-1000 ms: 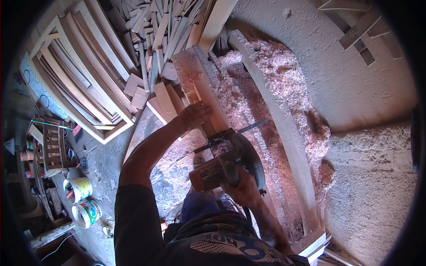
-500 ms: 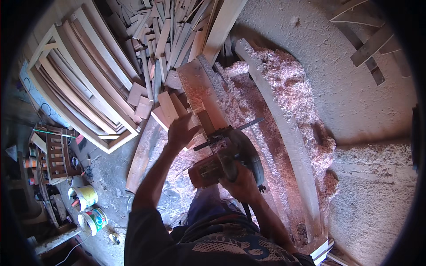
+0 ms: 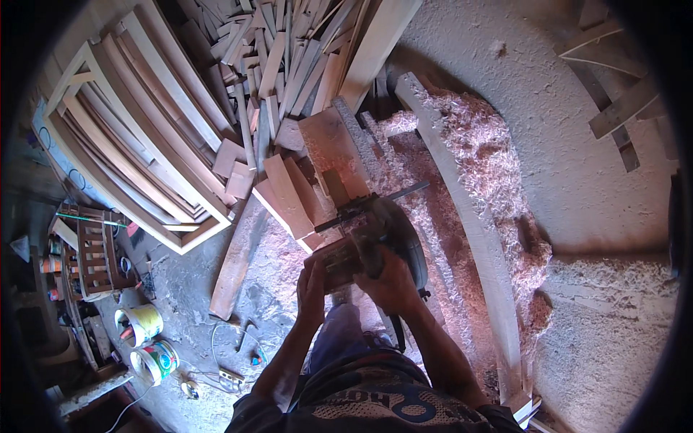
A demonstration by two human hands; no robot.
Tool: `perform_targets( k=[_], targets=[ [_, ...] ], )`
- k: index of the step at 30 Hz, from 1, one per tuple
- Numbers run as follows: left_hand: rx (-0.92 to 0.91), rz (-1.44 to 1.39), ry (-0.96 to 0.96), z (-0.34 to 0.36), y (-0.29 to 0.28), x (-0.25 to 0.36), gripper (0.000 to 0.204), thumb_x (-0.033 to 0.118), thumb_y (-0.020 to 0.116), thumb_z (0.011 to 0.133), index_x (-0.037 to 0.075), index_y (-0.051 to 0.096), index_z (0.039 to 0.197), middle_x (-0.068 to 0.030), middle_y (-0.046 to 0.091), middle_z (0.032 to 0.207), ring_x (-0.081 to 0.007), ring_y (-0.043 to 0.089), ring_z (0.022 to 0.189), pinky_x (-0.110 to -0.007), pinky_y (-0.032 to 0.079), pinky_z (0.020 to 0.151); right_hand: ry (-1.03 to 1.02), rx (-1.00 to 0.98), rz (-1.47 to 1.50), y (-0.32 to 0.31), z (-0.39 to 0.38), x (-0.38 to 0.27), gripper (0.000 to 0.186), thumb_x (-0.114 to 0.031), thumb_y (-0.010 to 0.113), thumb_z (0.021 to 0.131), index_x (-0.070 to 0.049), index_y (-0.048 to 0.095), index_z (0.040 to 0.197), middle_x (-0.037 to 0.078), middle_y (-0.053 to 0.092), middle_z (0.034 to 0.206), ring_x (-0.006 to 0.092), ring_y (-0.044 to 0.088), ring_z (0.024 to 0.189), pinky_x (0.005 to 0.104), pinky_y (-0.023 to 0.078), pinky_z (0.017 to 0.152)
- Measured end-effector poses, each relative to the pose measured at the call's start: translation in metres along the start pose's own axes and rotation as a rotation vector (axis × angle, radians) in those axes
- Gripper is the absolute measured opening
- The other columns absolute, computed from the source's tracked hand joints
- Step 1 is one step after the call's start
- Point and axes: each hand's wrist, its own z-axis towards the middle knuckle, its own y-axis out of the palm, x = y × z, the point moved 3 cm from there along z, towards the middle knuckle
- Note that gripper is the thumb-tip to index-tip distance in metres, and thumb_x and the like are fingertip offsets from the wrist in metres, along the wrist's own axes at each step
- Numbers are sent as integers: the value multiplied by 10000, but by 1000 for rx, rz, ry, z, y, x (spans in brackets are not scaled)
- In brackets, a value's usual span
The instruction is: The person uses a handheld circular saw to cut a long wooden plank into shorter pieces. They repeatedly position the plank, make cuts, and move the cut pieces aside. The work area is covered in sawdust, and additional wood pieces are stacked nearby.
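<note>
A dark circular saw [image 3: 338, 261] stands in front of me, its base plate lying over the near end of a wide reddish board [image 3: 332, 141]. Around the saw's handle, my right hand [image 3: 390, 283] is closed. My left hand [image 3: 311, 290] is pressed against the left end of the motor housing, fingers wrapped partly out of sight. Just ahead of the base plate, a narrow wood strip [image 3: 335, 187] lies on the board. A thin metal guide bar [image 3: 406, 191] sticks out to the saw's right. The blade is hidden.
A wooden frame holding long slats [image 3: 137, 137] leans at the far left. Offcuts [image 3: 278, 58] are heaped at the back. A long beam [image 3: 473, 231] and wood shavings [image 3: 480, 151] lie to the right. Two buckets [image 3: 155, 363] and a power strip [image 3: 231, 377] with cords sit at the lower left.
My left hand has come back from the wood strip ahead of the saw to the motor housing. My right hand stays on the handle. The view has shifted slightly.
</note>
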Motion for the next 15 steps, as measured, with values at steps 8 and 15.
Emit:
perform_targets(
  k=[8,15],
  targets=[
    [28,-149,57,40,6,27,385,357,527,1100,55,622,1318,-79,695,1184,-134,674,1045,-316,553,922,-48,32,0,8,46,-7,510,-155,800,793,-18,639,1257,213,735,1000,343,736,952,432,560,851],
    [62,-175,105,89,6,50,369,361,489,1111,70,623,1294,-76,723,1144,-142,714,972,-301,566,846,-50,38,2,16,100,-25,469,-147,787,782,-8,668,1214,181,746,997,277,737,946,407,562,848]
  ],
)
